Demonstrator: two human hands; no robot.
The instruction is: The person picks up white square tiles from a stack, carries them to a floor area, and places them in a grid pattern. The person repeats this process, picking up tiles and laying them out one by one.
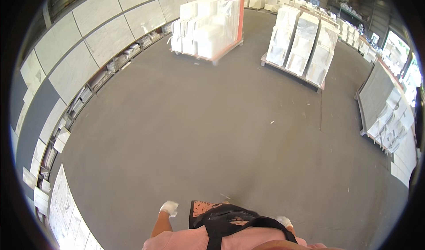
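The black apron (228, 215) is near, between the left hand (169, 208) and the right hand (284, 221), both white-gloved; whether their fingers are curled is too unclear to tell. White stacks (303, 42) stand far right.

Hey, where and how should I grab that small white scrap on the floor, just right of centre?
Probably pinch the white scrap by its two long sides at the middle, coming from above with the right hand: it looks narrow and elongated, and the floor blocks its underside. Its thickness can't be told.
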